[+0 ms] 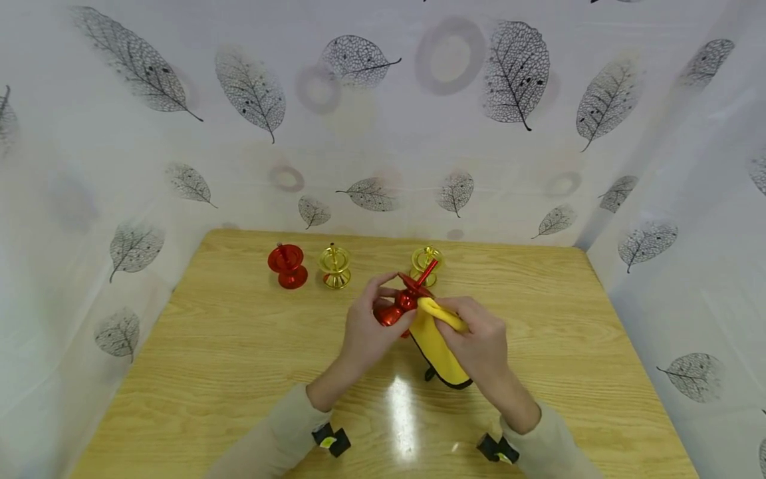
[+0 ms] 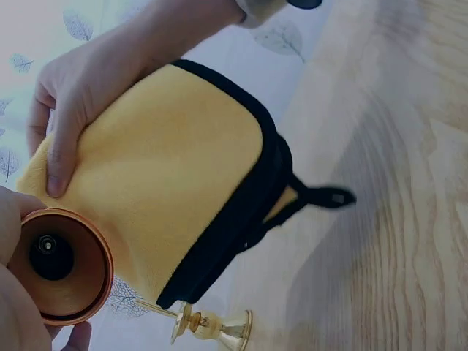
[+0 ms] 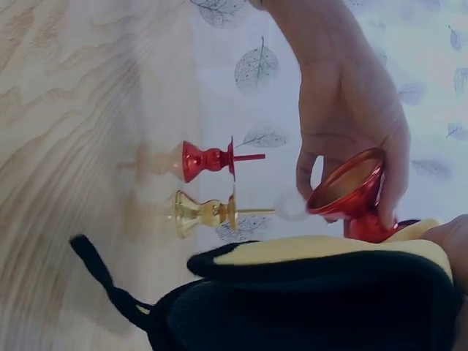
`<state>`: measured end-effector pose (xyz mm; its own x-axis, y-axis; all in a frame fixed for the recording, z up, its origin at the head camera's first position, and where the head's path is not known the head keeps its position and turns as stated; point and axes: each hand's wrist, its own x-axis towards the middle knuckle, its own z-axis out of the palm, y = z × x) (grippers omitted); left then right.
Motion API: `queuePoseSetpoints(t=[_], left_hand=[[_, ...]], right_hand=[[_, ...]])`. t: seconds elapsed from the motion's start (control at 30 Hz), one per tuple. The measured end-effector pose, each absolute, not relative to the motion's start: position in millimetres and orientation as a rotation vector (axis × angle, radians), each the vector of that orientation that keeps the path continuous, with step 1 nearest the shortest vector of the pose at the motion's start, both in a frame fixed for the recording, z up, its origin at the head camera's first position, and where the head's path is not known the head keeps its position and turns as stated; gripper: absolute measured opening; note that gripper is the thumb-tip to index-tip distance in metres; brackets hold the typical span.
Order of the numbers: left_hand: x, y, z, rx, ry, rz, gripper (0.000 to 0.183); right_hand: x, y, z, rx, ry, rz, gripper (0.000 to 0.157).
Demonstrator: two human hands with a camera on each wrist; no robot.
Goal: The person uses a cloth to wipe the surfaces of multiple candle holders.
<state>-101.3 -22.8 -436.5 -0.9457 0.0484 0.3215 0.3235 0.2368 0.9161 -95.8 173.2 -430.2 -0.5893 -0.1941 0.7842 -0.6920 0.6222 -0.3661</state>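
My left hand (image 1: 366, 329) grips a shiny red candle holder (image 1: 404, 301) by its stem and base, tilted so that its spike points up and to the right. A yellow cloth (image 1: 441, 356) with black edging is pinched in my right hand (image 1: 481, 336), a fold of it against the holder just under the dish. The rest of the cloth hangs toward the table. In the left wrist view the holder's hollow base (image 2: 86, 285) faces the camera beside the cloth. The cloth's dark side (image 3: 314, 307) and loop (image 3: 102, 270) show in the right wrist view.
Toward the back left of the wooden table (image 1: 239, 372) stand a red candle holder (image 1: 292, 275) and a gold candle holder (image 1: 336, 278). Another gold candle holder (image 1: 426, 255) stands behind my hands, partly covered. A leaf-patterned curtain (image 1: 383, 146) rises at the back and sides.
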Motion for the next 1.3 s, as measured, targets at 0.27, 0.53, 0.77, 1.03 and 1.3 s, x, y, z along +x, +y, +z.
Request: queuePoseSetpoints(t=[0.27, 0.53, 0.77, 1.03, 1.3], left_hand=[[-100.1, -25.2, -432.1, -0.337, -2.283, -1.749, 0.061], [-99.8, -26.7, -430.3, -0.298, -2.217, -1.944, 0.062], [-101.6, -25.8, -436.2, -0.39, -2.269, -1.72, 0.063], [-102.3, -27.2, -436.5, -0.404, -2.272, -1.622, 0.062], [-99.9, -27.0, -433.5, -0.375, -2.25, -1.676, 0.041]], right_hand=[[-90.9, 169.1, -419.7, 0.68, -2.16, 0.818, 0.023], [-93.4, 172.8, -425.9, 0.671, -2.164, 0.829, 0.022], [-92.6, 169.1, -426.8, 0.686, -2.137, 0.862, 0.022], [-90.3, 168.1, -425.2, 0.656, -2.143, 0.882, 0.022], [-88.7, 173.0, -430.4, 0.634, -2.124, 1.026, 0.026]])
